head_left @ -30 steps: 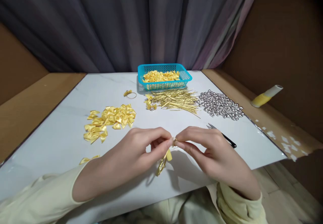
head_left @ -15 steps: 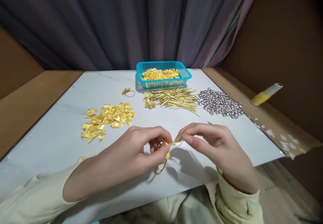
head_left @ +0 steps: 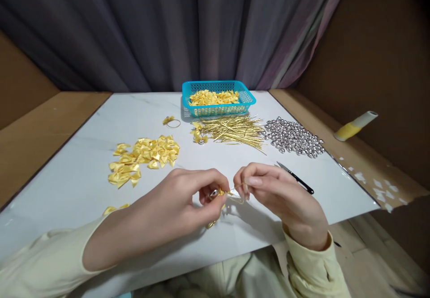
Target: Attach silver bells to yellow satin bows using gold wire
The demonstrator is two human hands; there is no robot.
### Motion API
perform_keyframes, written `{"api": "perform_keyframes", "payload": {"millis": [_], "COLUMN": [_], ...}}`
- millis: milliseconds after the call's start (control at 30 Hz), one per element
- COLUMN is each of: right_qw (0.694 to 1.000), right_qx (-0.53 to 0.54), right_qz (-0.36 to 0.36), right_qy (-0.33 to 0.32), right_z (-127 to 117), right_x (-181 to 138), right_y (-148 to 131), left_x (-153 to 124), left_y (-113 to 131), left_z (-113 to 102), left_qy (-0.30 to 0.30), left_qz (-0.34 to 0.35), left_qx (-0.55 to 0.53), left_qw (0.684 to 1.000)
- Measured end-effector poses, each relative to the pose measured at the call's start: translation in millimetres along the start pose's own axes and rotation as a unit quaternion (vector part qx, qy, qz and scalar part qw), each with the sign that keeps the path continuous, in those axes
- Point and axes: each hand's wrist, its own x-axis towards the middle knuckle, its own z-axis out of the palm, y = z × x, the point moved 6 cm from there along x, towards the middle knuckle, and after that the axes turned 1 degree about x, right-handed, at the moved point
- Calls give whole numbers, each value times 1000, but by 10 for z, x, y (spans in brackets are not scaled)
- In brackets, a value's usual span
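My left hand (head_left: 188,201) is closed in a pinch on a small yellow bow with a silver bell (head_left: 215,193) just above the near part of the white table (head_left: 83,186). A gold wire loop hangs below it. My right hand (head_left: 275,190) is closed too, pinching the thin gold wire (head_left: 237,186) that runs from the bow, fingertips almost touching the left ones. A pile of yellow bows (head_left: 144,154) lies to the left of both hands.
A blue basket (head_left: 247,97) of yellow bows stands at the back. In front of it lie gold wire ties (head_left: 235,130), silver bells (head_left: 292,137), two finished pieces (head_left: 171,121) and small black scissors (head_left: 295,178). A yellow-white tube (head_left: 356,125) lies on the right ledge.
My right hand curled its fingers tighter and drew the wire slightly up and right, uncovering the scissors. The left hand stayed put with the bow and bell.
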Motion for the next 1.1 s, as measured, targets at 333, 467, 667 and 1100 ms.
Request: {"api": "perform_keyframes", "payload": {"millis": [333,467,667,1100], "right_qw": [998,997,997,989], "right_qx": [58,72,35,34], "right_qz": [-6,-8,-38,-59], "right_qy": [7,-1,61,134], "right_z": [114,122,30,-35], "right_x": [24,16,-19,-11], "right_y": [142,144,152,214], "left_x": [12,9,-5,11], "left_y": [-48,-48,-44,-21], "left_z": [38,49,51,43], "left_qy": [-29,-30,-37,-37], "left_qz": [-30,-28,-40,-18], "left_qx": [-9,-5,-5,15], "left_qw": [999,999,999,999]}}
